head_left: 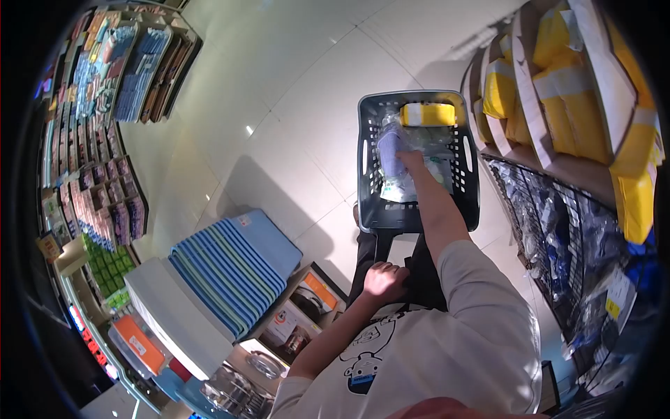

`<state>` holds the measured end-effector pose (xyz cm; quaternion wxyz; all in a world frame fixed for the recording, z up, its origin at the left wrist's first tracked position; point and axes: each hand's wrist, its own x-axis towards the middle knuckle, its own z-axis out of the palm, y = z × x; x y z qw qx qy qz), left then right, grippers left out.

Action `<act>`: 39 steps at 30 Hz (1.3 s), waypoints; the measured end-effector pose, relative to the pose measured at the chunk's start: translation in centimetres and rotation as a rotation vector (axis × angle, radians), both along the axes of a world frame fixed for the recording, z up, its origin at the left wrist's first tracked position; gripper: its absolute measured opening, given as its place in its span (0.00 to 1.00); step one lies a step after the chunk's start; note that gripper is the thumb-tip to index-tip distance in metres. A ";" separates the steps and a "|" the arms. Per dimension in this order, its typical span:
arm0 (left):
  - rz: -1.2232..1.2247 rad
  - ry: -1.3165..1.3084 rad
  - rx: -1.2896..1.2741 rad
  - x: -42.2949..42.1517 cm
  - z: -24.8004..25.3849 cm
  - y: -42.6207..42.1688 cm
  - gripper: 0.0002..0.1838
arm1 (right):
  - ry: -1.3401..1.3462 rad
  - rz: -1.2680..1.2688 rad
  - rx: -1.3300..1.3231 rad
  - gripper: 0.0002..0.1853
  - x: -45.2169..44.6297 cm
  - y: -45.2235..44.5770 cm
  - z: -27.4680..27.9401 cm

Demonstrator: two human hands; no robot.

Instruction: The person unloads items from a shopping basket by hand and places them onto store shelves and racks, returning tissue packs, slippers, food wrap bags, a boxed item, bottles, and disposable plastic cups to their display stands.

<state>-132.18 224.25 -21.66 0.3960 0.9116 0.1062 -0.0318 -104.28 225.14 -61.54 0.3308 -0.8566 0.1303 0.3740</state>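
A dark grey shopping basket (pixel 363 160) with slotted sides sits on the floor in front of me. My right hand (pixel 410 160) reaches down inside it, fingers closed at the edge of a purple item in clear plastic wrap (pixel 389 148). The far end of the basket holds a yellow-and-white package (pixel 428 114). Clear and white plastic packaging (pixel 399 190) lies beneath and beside the purple item. Close to my waist, my left hand (pixel 386 281) is closed in a fist. What it holds, if anything, is hidden.
Yellow packages (pixel 564 105) fill a shelf on the right, above a black wire rack (pixel 551 209) of plastic-wrapped goods. Stacked blue and green plastic stools or bins (pixel 234 272) stand on the left beside boxed cookware (pixel 289 328). Farther left are stocked shelves (pixel 105 70).
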 end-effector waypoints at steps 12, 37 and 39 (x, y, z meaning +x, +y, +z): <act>-0.270 0.041 -0.018 0.4 1.0 2.5 0.14 | 0.063 -0.154 0.257 0.30 -4.9 -8.9 36.0; -0.395 -0.152 0.238 -3.7 -0.3 5.1 0.12 | -0.333 -0.905 1.373 0.43 -25.7 -38.0 49.5; -0.397 -0.166 0.243 -4.0 -0.4 5.1 0.11 | -0.352 -0.888 1.421 0.41 -22.3 -38.6 49.6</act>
